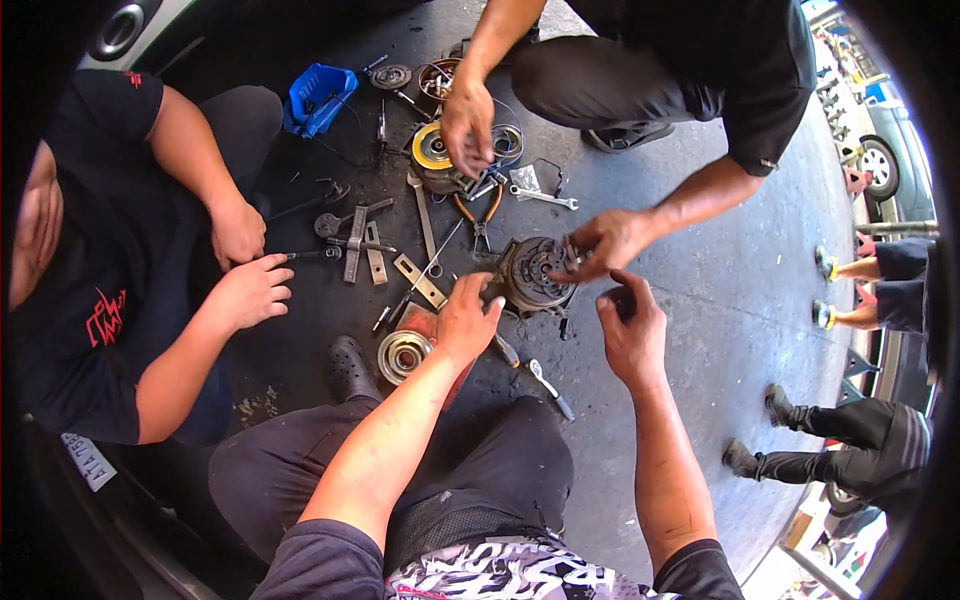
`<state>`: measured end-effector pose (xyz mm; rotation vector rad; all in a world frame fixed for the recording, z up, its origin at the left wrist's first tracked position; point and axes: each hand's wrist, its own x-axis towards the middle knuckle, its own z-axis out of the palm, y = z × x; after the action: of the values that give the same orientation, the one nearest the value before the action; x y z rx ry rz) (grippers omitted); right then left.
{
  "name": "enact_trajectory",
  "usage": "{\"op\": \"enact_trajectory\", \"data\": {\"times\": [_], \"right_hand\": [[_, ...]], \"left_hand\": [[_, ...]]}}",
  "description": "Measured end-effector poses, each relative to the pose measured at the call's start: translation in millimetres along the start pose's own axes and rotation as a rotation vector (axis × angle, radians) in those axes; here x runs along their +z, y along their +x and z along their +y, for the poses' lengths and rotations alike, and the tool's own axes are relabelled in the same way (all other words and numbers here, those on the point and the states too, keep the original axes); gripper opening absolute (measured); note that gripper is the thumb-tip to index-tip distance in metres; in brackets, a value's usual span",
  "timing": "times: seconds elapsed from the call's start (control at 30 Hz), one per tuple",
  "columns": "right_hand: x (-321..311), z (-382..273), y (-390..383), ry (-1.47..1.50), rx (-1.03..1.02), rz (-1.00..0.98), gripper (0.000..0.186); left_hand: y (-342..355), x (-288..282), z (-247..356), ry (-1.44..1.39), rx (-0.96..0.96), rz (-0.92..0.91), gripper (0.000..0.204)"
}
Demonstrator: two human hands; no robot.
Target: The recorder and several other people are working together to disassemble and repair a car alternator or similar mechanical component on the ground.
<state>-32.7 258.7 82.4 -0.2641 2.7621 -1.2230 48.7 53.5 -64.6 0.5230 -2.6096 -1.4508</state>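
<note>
My left hand (468, 318) hovers at the left side of a dark round machine part (535, 272), thumb apart from the fingers and nothing in it. To the right of that part, my right hand (636, 325) is raised with bent fingers, a gap showing between thumb and forefinger, also without anything in it. The part lies on the floor, its round face up. Across from me, a co-worker's hand (612, 243) reaches over its right edge with a small metal piece (574, 254) at the fingertips. Beside my left forearm, a metal pulley (404, 355) rests on a red object (420, 322).
Orange-handled pliers (479, 218), a long wrench (423, 222), a combination wrench (545, 197) and slotted metal bars (375, 252) lie beyond. Near my knees is a ratchet (550, 388). A yellow-ringed pulley assembly (432, 148) and blue tray (320, 98) stand farther off. Another person (120, 270) crouches left.
</note>
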Motion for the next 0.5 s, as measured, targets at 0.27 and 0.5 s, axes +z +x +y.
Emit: {"op": "enact_trajectory", "data": {"times": [0.27, 0.5], "right_hand": [[-1, -19, 0, -0.233, -0.174, -0.015, 0.017], [-7, -23, -18, -0.229, -0.151, -0.002, 0.025]], "left_hand": [[36, 6, 55, -0.537, -0.049, -0.062, 0.03], [55, -7, 66, -0.409, 0.055, -0.492, 0.036]]}}
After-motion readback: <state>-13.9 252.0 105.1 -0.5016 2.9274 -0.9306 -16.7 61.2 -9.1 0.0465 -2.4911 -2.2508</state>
